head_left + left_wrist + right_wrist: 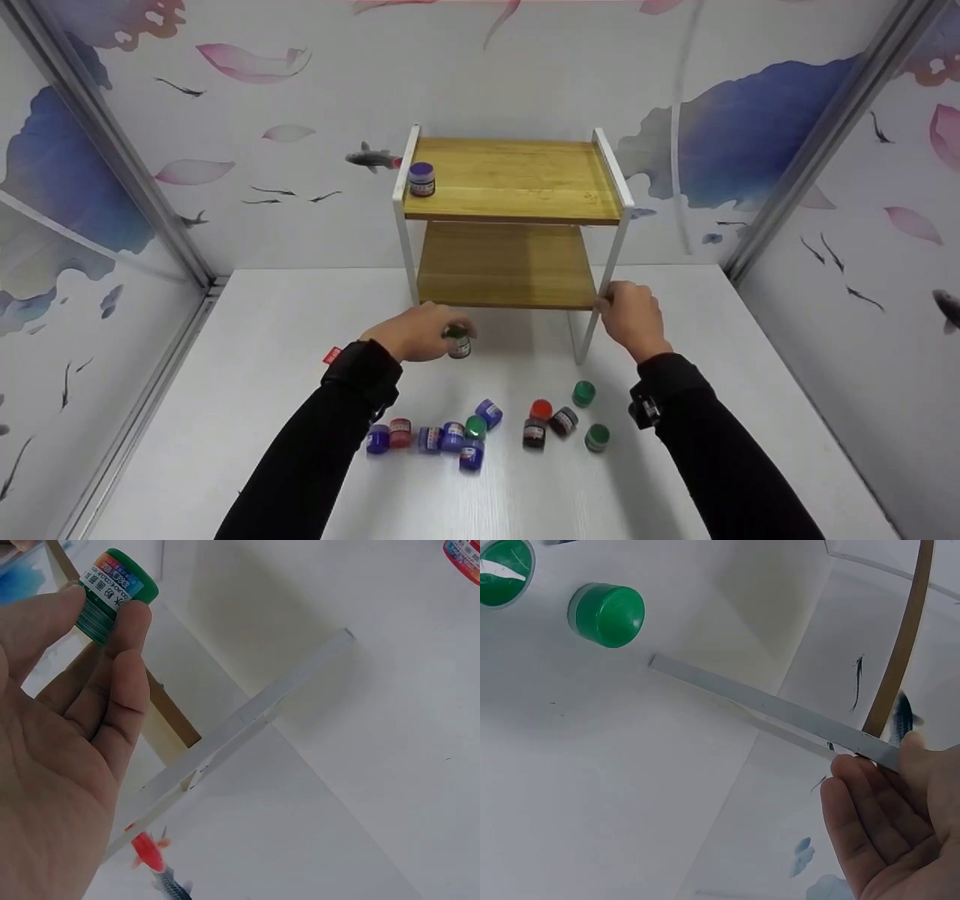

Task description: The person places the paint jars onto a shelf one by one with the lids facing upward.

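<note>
My left hand (416, 332) pinches a small green paint jar (459, 343) between thumb and fingers, in front of the lower board's left half. In the left wrist view the jar (112, 596) shows a green lid and a printed label, with the palm turned to the camera. A two-tier shelf (517, 180) with wooden boards and a white frame stands ahead. My right hand (632, 319) grips its right front leg (613, 251) level with the lower board (506, 262); the right wrist view shows thumb and fingers around the leg (765, 703).
A purple-lidded jar (421, 180) stands at the upper board's left end. Several blue, red and green jars (452, 436) lie on the white table between my forearms. More dark, red and green ones (564, 421) are nearer the right arm. Patterned walls (300, 90) enclose the table.
</note>
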Demonstrator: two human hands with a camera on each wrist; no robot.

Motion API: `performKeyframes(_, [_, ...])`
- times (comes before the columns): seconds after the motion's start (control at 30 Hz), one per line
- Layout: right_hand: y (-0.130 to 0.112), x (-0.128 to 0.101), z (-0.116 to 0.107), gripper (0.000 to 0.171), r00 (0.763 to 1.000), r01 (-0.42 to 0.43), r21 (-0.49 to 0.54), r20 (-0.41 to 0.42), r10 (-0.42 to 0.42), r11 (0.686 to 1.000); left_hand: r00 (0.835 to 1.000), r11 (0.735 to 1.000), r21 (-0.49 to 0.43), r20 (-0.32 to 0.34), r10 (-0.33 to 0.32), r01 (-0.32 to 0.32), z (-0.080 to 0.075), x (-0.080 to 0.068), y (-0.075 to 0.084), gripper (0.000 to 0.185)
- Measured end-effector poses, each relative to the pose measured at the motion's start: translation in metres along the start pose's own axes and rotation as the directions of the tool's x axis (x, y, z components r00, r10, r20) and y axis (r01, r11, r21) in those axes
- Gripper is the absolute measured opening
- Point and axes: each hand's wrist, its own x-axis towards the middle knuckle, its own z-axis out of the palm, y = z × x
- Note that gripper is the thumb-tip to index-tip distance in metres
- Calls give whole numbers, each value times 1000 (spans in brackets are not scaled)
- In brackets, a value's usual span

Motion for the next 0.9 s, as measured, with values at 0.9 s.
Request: performKeyframes(0.9, [-10,3,-6,20,998,-42,-36,40,44,998,987,989,69,-91,133,-127,-71,-12,48,27])
